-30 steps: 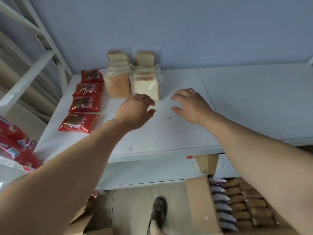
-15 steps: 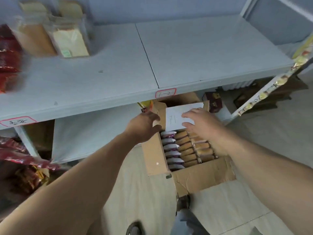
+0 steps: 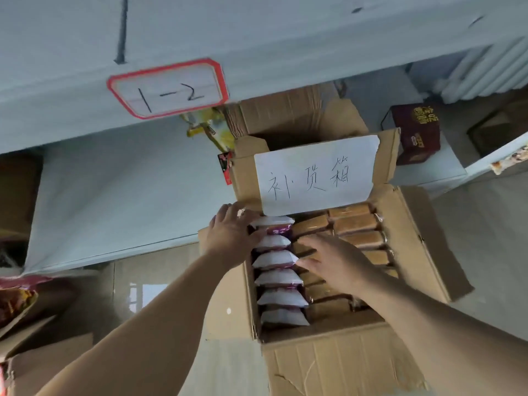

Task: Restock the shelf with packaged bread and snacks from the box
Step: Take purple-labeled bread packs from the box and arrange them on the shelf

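Cardboard box (image 3: 337, 364) sits open on the floor under the grey shelf (image 3: 257, 44), flaps out; far flap carries a white paper sheet (image 3: 314, 174) with handwritten characters; inside, left column is a row of white-and-purple snack packs (image 3: 278, 281) stood on edge, the rest is rows of brown packaged bread (image 3: 354, 224) in clear wrap, all still in the box.

Left hand (image 3: 231, 237) is at the box's left wall near the far end, fingers curved over the tops of the first two snack packs, touching them; can't tell if it actually has one pinched; nothing lifted.

Right hand (image 3: 334, 261) is down on the bread rows mid-box, fingers spread and fairly straight, pointing left, fingertips at the edge of the third snack pack; flat contact, not gripping anything.

Shelf front edge has a red-bordered label (image 3: 167, 88) reading "1-2"; yellow packets (image 3: 211, 130) stick out just behind the box under the shelf edge; dark red carton (image 3: 414, 132) with gold print sits on the lower board to the right, well apart from the box; red snack bags (image 3: 15, 298) at far left, blurred.
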